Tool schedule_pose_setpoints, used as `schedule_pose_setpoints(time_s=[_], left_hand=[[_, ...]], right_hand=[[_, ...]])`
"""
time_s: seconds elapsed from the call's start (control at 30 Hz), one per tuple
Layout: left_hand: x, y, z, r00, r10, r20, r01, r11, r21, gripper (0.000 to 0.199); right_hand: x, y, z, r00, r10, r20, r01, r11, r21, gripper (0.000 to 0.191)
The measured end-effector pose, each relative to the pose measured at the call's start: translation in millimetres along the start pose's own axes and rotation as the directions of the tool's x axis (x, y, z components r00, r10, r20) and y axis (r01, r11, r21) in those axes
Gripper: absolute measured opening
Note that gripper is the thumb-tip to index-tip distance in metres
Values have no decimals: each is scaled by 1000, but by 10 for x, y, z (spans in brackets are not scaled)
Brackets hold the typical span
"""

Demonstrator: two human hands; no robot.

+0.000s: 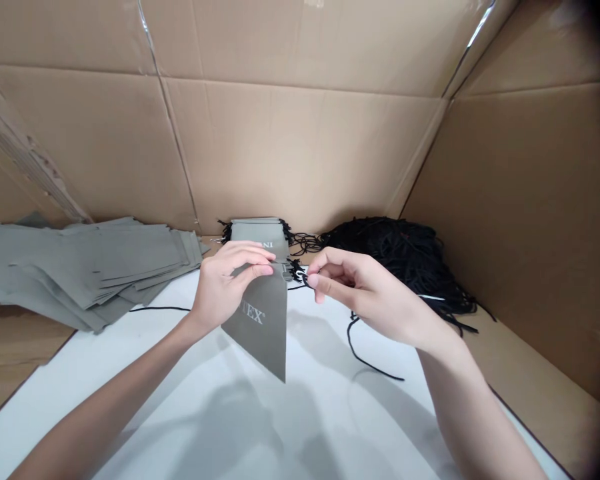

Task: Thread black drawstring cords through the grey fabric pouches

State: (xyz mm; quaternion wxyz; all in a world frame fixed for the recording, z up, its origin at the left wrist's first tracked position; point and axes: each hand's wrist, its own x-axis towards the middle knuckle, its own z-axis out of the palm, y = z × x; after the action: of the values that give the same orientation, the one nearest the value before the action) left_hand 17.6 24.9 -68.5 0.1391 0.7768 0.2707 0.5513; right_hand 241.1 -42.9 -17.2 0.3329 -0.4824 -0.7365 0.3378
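Observation:
My left hand [237,277] pinches the top edge of a grey fabric pouch [273,327], which hangs down with white letters ending in "TEX". My right hand [353,283] is closed on a black cord [375,369] close to the pouch's upper right corner. A small pale loop or clip shows at its fingertips, too small to name. From beneath the right hand, the cord's loose tail curves down onto the white surface. Another black cord end [160,308] sticks out to the left of my left wrist. The fingers partly cover the pouch's top edge.
Flat grey fabric pieces [125,257] lie heaped at the left. Behind my hands is a stack of grey pouches [255,232] with black cord ends. A big pile of black cords [395,247] rests at the right. Cardboard walls [300,147] enclose the white work surface [330,400].

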Motion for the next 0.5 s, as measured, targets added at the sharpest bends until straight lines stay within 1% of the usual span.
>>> schedule_pose_setpoints(time_s=[0.1,0.27,0.4,0.5], left_hand=[[10,72,-43,998,59,-5,-58,998,22,13],[-12,80,-44,993,120,10,-120,992,40,13],[-17,69,-10,992,118,32,-119,993,20,14],[-5,69,3,994,93,53,-93,996,-5,14]], right_hand=[[-37,-98,57,999,-11,-36,10,999,-35,15],[-91,-130,114,999,-14,-30,12,998,-65,18],[-102,-123,142,999,5,-52,-12,991,-133,17],[-104,-126,155,999,-4,-47,-3,989,-145,16]])
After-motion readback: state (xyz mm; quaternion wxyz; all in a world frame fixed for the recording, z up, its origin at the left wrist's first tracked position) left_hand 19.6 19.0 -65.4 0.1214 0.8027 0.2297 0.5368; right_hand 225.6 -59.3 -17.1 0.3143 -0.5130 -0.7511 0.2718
